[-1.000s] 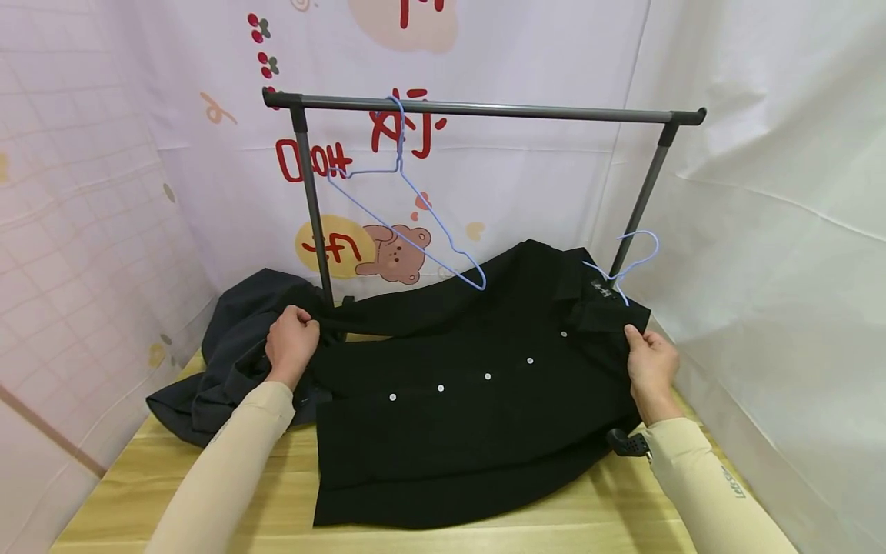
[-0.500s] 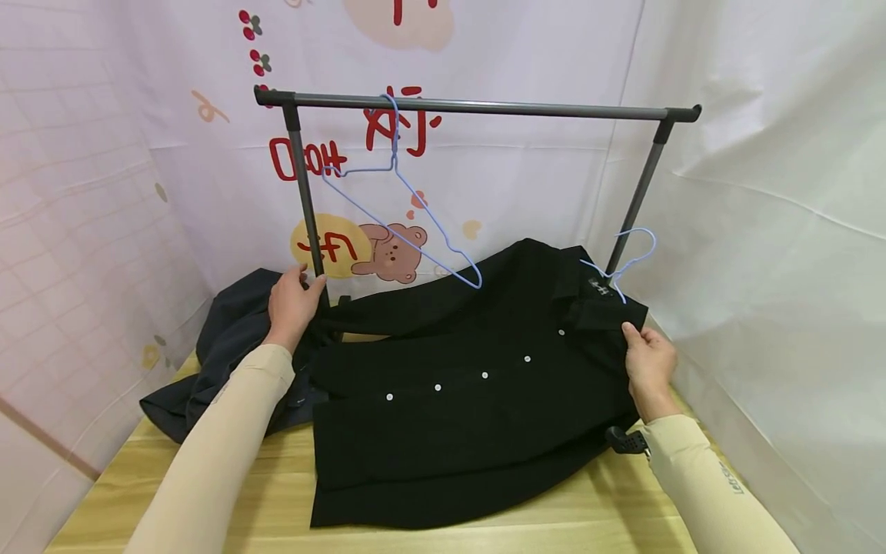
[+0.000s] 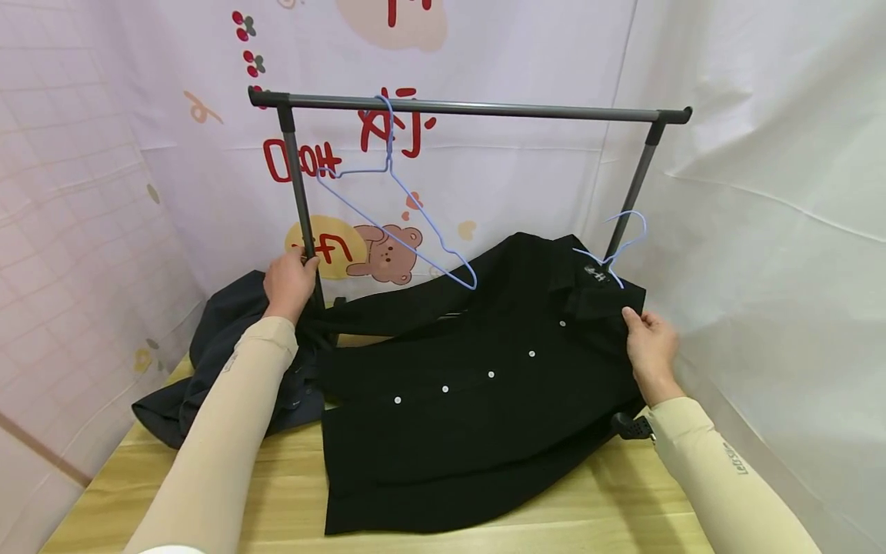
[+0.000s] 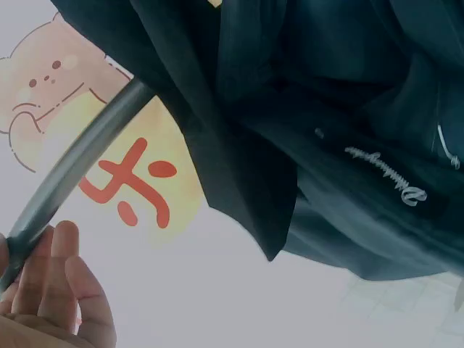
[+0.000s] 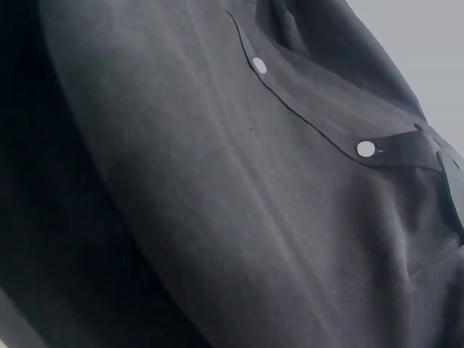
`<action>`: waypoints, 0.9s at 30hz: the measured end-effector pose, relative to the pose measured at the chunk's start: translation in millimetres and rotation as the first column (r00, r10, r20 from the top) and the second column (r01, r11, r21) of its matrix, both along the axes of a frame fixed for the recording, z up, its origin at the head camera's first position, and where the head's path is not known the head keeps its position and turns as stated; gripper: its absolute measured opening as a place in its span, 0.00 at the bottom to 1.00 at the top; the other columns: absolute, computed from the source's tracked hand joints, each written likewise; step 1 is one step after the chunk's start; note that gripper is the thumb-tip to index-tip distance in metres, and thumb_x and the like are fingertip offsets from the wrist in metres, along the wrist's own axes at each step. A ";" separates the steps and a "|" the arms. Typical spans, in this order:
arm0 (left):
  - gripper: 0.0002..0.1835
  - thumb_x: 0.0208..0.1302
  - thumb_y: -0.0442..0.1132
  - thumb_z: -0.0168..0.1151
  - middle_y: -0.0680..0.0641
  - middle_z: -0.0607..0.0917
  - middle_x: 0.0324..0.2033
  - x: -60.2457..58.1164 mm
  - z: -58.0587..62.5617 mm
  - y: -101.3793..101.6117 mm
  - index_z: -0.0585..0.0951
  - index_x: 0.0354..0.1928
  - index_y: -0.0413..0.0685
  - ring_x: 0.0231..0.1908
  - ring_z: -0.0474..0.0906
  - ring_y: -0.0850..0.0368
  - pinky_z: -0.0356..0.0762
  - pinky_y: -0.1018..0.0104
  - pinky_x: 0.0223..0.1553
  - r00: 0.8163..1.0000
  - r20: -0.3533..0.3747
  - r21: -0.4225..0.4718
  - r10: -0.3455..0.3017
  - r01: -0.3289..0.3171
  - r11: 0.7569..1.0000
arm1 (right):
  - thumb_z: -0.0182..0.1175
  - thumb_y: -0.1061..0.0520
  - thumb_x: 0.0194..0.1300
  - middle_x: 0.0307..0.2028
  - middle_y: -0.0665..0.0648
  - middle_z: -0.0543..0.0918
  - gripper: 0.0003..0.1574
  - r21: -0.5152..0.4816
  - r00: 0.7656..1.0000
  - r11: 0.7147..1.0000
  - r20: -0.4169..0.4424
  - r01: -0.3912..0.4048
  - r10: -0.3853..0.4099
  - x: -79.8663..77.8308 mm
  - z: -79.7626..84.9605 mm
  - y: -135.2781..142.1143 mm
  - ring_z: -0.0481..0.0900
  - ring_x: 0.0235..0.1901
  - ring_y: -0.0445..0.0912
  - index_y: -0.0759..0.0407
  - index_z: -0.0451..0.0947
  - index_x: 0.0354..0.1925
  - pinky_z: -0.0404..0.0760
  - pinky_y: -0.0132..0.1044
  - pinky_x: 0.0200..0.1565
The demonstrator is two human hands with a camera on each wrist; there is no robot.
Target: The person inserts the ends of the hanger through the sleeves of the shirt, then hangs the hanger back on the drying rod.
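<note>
My left hand (image 3: 288,286) grips the left post (image 3: 299,196) of a dark metal clothes rack; in the left wrist view its fingers (image 4: 61,272) curl round the post (image 4: 80,163). At the right, my right hand (image 3: 652,346) pinches a black button-up shirt (image 3: 477,438) near its collar and shoulder. A blue wire hanger (image 3: 638,231) is inside the shirt, its hook rising out of the neck. White buttons (image 5: 366,148) run down the shirt front, which fills the right wrist view. The shirt hem rests on the table.
Another blue hanger (image 3: 432,223) hangs on the rack's top bar (image 3: 498,108). A crumpled dark garment (image 3: 221,327) lies at the left on the wooden table (image 3: 277,500). White curtains (image 3: 761,231) stand close behind and at both sides.
My left hand has let go of the dark fabric by the rack's foot, risen a little and closed round the left post. The right hand has lifted the shirt's collar end slightly.
</note>
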State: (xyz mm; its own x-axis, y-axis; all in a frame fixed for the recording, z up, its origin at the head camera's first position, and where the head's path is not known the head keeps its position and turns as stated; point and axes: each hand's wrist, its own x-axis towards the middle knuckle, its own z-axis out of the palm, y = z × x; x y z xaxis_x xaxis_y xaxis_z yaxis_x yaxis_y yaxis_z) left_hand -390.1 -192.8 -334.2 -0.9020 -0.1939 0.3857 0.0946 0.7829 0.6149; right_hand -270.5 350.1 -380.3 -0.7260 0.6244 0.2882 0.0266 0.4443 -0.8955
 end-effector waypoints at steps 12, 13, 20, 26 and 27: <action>0.17 0.76 0.45 0.54 0.34 0.81 0.39 -2.4 4.6 0.2 0.78 0.49 0.34 0.36 0.74 0.39 0.72 0.48 0.36 0.998 0.064 -0.023 0.003 -0.002 1.000 | 0.60 0.43 0.69 0.11 0.31 0.66 0.27 0.243 0.992 0.965 -0.104 0.096 -0.072 0.9 71.1 28.9 0.66 0.21 0.36 0.68 0.83 0.34 0.63 0.31 0.27; 0.17 0.76 0.45 0.54 0.34 0.82 0.39 -2.4 4.8 0.2 0.78 0.49 0.34 0.36 0.74 0.39 0.72 0.48 0.36 0.998 0.065 -0.023 0.004 -0.002 1.000 | 0.60 0.43 0.69 0.11 0.31 0.66 0.27 0.254 0.991 0.962 -0.114 0.103 -0.076 1.7 76.6 31.9 0.65 0.20 0.36 0.68 0.83 0.33 0.62 0.31 0.26; 0.16 0.75 0.44 0.54 0.34 0.82 0.40 -2.8 6.3 -0.3 0.78 0.48 0.35 0.37 0.74 0.39 0.71 0.48 0.36 0.998 0.065 -0.035 0.001 0.001 0.999 | 0.61 0.43 0.68 0.08 0.33 0.66 0.26 0.244 0.984 0.959 -0.138 0.144 -0.113 9.4 107.6 51.8 0.63 0.17 0.35 0.62 0.80 0.22 0.59 0.32 0.22; 0.16 0.76 0.44 0.53 0.34 0.81 0.40 -0.7 7.8 -1.0 0.78 0.48 0.35 0.37 0.74 0.39 0.72 0.48 0.37 0.997 0.075 -0.035 0.005 -0.002 0.999 | 0.62 0.43 0.67 0.08 0.34 0.66 0.25 0.144 0.981 0.974 -0.117 0.173 -0.156 17.6 122.5 62.5 0.63 0.19 0.37 0.45 0.77 0.14 0.58 0.33 0.23; 0.16 0.76 0.44 0.53 0.34 0.81 0.40 -0.3 7.9 -1.0 0.78 0.48 0.35 0.37 0.74 0.39 0.72 0.47 0.38 0.997 0.076 -0.033 0.004 -0.002 0.999 | 0.62 0.43 0.67 0.08 0.34 0.66 0.25 0.134 0.979 0.974 -0.117 0.183 -0.167 18.8 124.1 63.6 0.62 0.20 0.37 0.45 0.76 0.13 0.58 0.34 0.23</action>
